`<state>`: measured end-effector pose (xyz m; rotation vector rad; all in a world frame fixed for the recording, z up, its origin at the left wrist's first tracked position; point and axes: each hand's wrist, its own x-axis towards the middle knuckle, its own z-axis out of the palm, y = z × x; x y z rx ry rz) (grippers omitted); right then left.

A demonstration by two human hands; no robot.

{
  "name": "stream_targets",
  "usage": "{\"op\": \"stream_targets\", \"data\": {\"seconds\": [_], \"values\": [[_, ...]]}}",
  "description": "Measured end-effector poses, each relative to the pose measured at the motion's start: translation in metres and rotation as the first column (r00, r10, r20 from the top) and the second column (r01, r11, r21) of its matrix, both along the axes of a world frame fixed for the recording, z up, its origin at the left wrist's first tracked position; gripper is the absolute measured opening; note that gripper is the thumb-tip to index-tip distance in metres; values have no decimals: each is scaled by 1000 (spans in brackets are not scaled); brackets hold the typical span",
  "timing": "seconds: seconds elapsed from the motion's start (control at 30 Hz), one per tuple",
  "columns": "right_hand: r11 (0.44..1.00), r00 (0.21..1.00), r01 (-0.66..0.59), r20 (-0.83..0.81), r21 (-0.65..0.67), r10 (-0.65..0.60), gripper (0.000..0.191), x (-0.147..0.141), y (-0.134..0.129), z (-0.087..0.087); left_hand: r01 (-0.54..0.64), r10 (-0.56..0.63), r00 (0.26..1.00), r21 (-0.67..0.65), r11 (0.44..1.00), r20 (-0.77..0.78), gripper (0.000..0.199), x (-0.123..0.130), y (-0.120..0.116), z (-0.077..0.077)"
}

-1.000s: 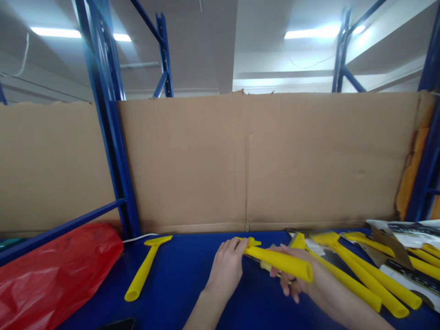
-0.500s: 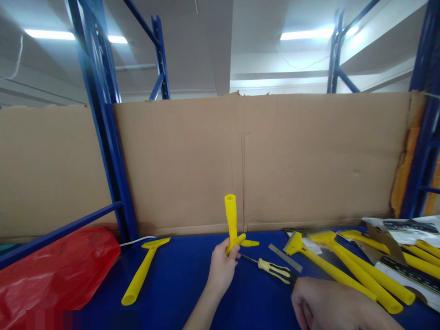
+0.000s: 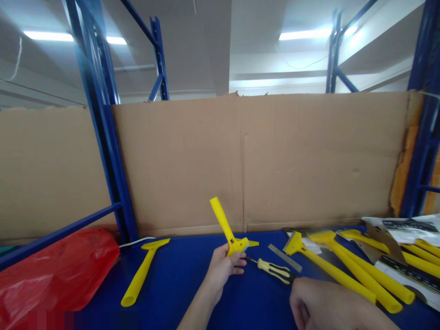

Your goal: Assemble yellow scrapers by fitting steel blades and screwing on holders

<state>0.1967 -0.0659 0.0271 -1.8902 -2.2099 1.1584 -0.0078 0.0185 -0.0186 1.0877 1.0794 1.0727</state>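
Near the middle, my left hand is closed around the head of a yellow scraper. The scraper's handle points up and to the left, and a pale metallic edge shows at its head. Just behind it lies a yellow piece, partly hidden. My right hand is curled at the lower right, its fingers mostly out of sight, so what it holds, if anything, is hidden. By its knuckles, the end of a cream and black screwdriver shows, shaft pointing left. A flat metal blade lies behind the screwdriver.
Several yellow scrapers lie at the right beside printed packaging. Another yellow scraper rests at the left, near a red plastic bag. A cardboard panel closes off the back of the blue table, between blue rack posts.
My left hand has turned the scraper: its handle, upright before, now leans left, and the head's flat side faces me more. My right hand has barely shifted.
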Motion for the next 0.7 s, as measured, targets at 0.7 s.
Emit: {"op": "stream_targets", "data": {"seconds": [0.7], "values": [[994, 996, -54, 73, 99, 47, 37, -6, -3, 0, 55, -55, 998, -3, 998, 14, 39, -2, 1, -4]]}}
